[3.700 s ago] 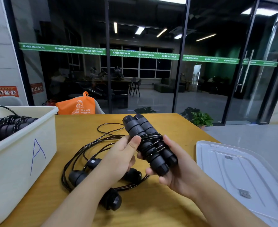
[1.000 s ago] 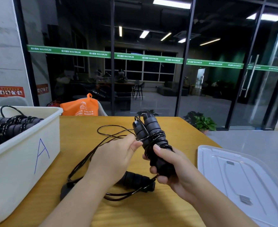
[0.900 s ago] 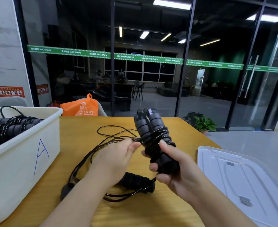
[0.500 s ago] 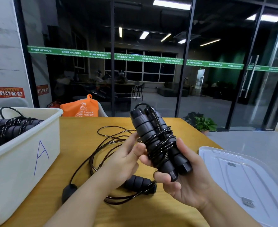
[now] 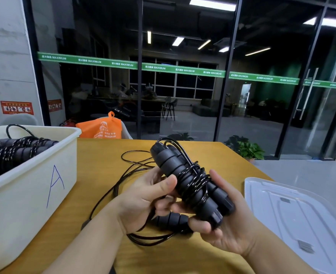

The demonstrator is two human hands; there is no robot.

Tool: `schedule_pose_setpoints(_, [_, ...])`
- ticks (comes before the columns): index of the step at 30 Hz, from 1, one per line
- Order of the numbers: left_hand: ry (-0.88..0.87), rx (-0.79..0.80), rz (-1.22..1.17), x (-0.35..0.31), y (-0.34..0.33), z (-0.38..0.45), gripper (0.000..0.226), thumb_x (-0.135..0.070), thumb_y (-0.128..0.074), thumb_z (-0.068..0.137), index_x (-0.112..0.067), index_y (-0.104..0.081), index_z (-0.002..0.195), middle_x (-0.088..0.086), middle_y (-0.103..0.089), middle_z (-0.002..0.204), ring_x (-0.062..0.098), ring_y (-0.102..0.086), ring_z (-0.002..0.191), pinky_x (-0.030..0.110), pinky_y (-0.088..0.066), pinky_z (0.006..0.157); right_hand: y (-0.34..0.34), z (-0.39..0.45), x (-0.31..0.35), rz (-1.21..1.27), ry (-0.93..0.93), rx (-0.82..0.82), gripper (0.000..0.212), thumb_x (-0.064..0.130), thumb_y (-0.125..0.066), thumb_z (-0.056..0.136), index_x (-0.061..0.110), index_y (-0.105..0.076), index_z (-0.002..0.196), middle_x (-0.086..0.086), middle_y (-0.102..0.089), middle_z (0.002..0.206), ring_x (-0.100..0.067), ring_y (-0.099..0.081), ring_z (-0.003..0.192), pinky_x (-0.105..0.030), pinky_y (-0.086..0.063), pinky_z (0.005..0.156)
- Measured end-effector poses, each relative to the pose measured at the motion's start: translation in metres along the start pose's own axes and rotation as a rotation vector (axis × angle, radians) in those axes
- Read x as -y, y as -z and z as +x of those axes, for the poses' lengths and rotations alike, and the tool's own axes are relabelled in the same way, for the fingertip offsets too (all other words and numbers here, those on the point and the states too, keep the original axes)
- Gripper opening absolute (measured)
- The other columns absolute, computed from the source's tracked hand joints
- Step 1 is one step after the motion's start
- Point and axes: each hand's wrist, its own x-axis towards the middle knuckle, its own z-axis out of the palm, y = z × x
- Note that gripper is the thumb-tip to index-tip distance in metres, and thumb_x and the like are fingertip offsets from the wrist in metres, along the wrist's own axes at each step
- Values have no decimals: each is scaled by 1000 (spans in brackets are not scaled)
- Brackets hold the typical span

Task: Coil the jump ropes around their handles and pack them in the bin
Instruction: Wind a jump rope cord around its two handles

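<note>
Jump rope (image 5: 191, 182), cord wound round its paired handles, sits tilted above the desk (image 5: 104, 175) btwn your hands. Your right hand (image 5: 228, 220) cups it from below, fingers curled on the lower ends. Left hand (image 5: 145, 198) grips its side w/ thumb. Another rope (image 5: 169, 219) lies loose underneath. Bin (image 5: 34, 184), left, holds coiled ropes.

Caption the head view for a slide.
Both hands hold a coiled jump rope beside bin A.
</note>
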Motion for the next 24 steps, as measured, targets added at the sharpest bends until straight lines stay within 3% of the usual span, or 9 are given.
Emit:
schedule_pose_setpoints(3, [34,-128,-12,4,1,3,38,-48,-84,62,-23,-65,82,0,-47,61,10,-35,48,17,-31,42,-13,-1,3,-114,71,-345,65,49,-83,65,4,-71,110,-18,-68,97,-23,-63,53,-25,-53,41])
schedule_pose_setpoints(5, [61,-238,17,3,-2,4,45,-44,-81,66,-18,-61,96,2,-42,58,8,-33,42,18,-29,41,-18,1,4,-386,170,-616,54,50,-77,69,9,-71,104,-13,-69,87,-23,-63,55,-28,-52,44])
schedule_pose_setpoints(7, [76,-348,112,2,-8,6,47,-37,-76,75,-15,-53,110,-5,-42,49,7,-32,38,19,-27,39,-21,2,3,-729,294,-775,48,48,-69,75,25,-63,117,-6,-71,94,-20,-69,67,-28,-52,56])
schedule_pose_setpoints(9, [78,-432,186,3,-13,9,57,-39,-71,70,-14,-50,117,-7,-47,47,8,-31,36,20,-24,37,-23,0,2,-1047,364,-807,63,53,-64,72,52,-45,132,8,-62,114,-9,-71,84,-22,-52,69])
schedule_pose_setpoints(11, [85,-522,255,5,-16,13,72,-48,-69,59,-18,-49,121,-5,-52,55,7,-32,35,27,-31,35,-23,-1,-2,-1308,348,-771,77,55,-72,68,70,-29,130,28,-47,125,3,-63,101,-17,-49,83])
schedule_pose_setpoints(14, [73,-640,390,8,-16,16,84,-64,-75,54,-20,-48,121,0,-63,82,5,-47,48,59,-47,72,-19,2,-7,-1438,347,-761,85,33,-82,74,67,-27,129,36,-44,127,10,-51,113,-11,-42,93])
schedule_pose_setpoints(18, [65,-702,575,15,-13,17,88,-80,-64,53,-24,-49,118,-11,-65,100,3,-61,94,21,-41,77,-17,3,-8,-1449,402,-811,67,21,-80,76,55,-36,115,43,-52,105,13,-55,95,-5,-41,74])
schedule_pose_setpoints(21, [27,-639,606,19,-10,18,78,-83,-56,51,-33,-52,110,-11,-67,102,3,-61,100,19,-39,80,-16,2,-8,-1474,412,-865,56,28,-80,76,53,-40,107,36,-56,100,8,-56,88,-9,-42,70])
schedule_pose_setpoints(24, [15,-619,778,19,-13,16,70,-87,-45,55,-34,-55,101,-15,-68,92,-3,-61,89,18,-40,74,-13,2,-9,-1523,444,-926,52,34,-78,76,54,-39,103,29,-58,97,5,-57,83,-11,-40,66])
